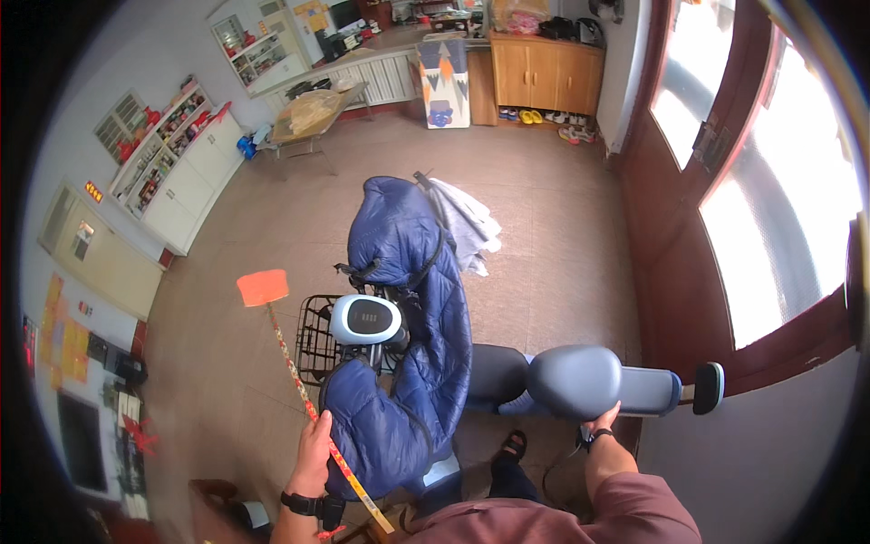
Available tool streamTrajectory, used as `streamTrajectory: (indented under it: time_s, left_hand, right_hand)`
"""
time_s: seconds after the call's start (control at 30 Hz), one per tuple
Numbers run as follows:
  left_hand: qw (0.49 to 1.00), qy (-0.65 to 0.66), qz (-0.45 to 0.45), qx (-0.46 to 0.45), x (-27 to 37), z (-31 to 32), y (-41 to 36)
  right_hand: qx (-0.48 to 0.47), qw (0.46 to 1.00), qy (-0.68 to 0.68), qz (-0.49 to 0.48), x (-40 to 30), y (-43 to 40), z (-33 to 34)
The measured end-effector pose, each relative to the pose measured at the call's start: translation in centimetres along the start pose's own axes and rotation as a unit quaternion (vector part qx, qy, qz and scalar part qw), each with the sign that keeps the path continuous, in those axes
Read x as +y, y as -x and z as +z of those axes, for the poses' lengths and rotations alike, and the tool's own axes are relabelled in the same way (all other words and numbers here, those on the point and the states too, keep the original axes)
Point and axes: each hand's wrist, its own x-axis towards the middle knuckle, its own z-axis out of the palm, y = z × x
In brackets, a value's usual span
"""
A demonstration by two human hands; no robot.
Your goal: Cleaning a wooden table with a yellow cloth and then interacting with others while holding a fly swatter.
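Note:
My left hand (314, 449) is closed around the patterned stick of a fly swatter (263, 287) with an orange paddle, which points away over the floor. My right hand (603, 420) touches the underside of the grey saddle (576, 382) of an electric scooter; its fingers are mostly hidden. A blue quilted cover (448, 340) drapes over the scooter's handlebars. Between its folds sits an oval light-blue and black display (367, 319), beside a black wire basket (316, 340). A pale grey cloth (463, 221) hangs by the far handlebar end.
Wooden doors with bright glass (707, 272) stand at the right. A folding table (309, 115) bears a plastic-wrapped thing. A wooden shoe cabinet (544, 78) stands at the back, white shelving (183, 183) at the left. A dark cable lies near my right foot.

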Motion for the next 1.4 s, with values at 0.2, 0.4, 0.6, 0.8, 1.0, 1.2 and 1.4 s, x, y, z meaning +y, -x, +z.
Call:
streamTrajectory:
  time_s: [0.2,0.4,0.6,0.8,1.0,1.2,1.4]
  left_hand:
    - [1.0,-0.023,-0.02,-0.006,-0.5,-2.4,-1.5]
    - [0.998,-0.025,-0.059,-0.025,0.2,-2.2,-1.1]
    - [0.998,0.016,-0.056,-0.027,1.4,-0.1,0.3]
    - [0.998,-0.026,-0.04,-0.042,-0.8,-2.0,-1.0]
    - [1.0,-0.009,-0.019,0.006,-0.4,0.8,0.5]
    - [0.995,-0.092,-0.028,0.016,-2.7,0.6,0.4]
    - [0.988,-0.112,-0.03,0.101,-3.5,2.9,2.7]
  right_hand:
    - [0.083,0.992,0.089,0.019,0.5,5.3,1.9]
    - [0.049,0.997,0.034,0.045,1.4,3.8,-2.0]
    - [0.084,0.993,0.068,0.04,0.9,6.1,0.4]
    - [0.057,0.996,0.045,0.056,1.1,6.6,0.4]
    - [0.063,0.997,0.019,0.047,1.7,4.9,-0.6]
    - [0.008,0.998,-0.013,0.069,1.7,2.5,-2.3]
    - [0.094,0.991,0.041,0.085,2.1,1.8,-1.9]
